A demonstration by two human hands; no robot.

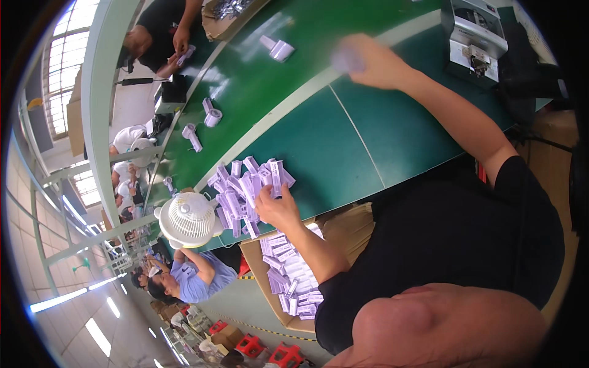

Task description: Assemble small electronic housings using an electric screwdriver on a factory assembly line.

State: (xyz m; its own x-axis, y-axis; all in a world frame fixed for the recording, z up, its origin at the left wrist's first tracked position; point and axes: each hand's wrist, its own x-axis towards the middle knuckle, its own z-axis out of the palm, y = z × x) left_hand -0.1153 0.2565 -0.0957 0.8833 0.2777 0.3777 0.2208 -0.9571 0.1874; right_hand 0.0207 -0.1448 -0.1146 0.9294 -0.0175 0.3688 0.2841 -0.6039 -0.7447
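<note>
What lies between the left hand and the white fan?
In the head view, a heap of pale purple parts lies between the left hand and the white fan.

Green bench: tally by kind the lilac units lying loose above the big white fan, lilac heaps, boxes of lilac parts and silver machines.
Loose lilac units: 4
Lilac heap: 1
Box of lilac parts: 1
Silver machine: 1
Total: 7
Not counted: the blurred lilac item in the right hand; heaped parts overlap too much to count singly.
</note>
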